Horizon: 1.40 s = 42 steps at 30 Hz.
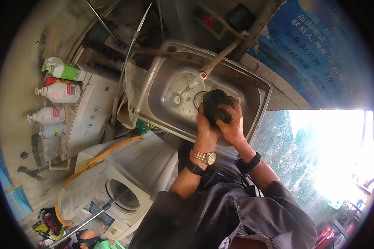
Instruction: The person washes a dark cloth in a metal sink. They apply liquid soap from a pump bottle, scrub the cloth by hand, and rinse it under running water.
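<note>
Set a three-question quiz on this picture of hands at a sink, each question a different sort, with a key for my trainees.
1. True or false: the left hand and right hand both hold the black item.
2. Multiple choice: what colour marks the top of the tap? A green, B red, C blue.
3. Fill in: the gold watch is on the ___ wrist.

Key: 1 true; 2 B; 3 left.

My loose dark-grey short-sleeved fabric shirt (203, 207), a gold-toned metal link-bracelet watch (202, 157) with a pale round dial (212, 159) on my left wrist (204, 146), a black strap (195, 168) behind it, a black wristband (249, 163) around my right wrist (243, 148)
</note>
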{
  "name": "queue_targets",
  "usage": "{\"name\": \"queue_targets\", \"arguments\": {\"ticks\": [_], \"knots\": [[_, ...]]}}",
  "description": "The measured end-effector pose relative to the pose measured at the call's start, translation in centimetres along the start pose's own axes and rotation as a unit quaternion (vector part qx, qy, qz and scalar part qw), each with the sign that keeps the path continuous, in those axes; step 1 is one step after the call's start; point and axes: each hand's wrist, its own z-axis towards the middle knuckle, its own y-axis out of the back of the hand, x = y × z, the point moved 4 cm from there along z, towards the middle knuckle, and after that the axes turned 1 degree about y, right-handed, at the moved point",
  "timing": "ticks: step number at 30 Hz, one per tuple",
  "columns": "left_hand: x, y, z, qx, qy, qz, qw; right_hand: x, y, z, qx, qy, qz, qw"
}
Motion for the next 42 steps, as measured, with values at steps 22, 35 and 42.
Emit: {"name": "queue_targets", "arguments": {"ticks": [22, 35, 42], "knots": [[4.4, 7.8, 0.5, -0.059, 0.163, 0.07, 0.982, -2.5, -2.2, -0.1, 0.025, -0.18, 0.027, 0.983], [0.1, 4.0, 1.5, -0.105, 0.18, -0.078, 0.975, -6.3, -4.0, -3.0, 0.082, -0.174, 0.234, 0.953], [2.9, 6.5, 0.4, -0.168, 0.125, 0.103, 0.972, -6.9, -4.6, 0.5, -0.032, -0.372, 0.115, 0.921]]}}
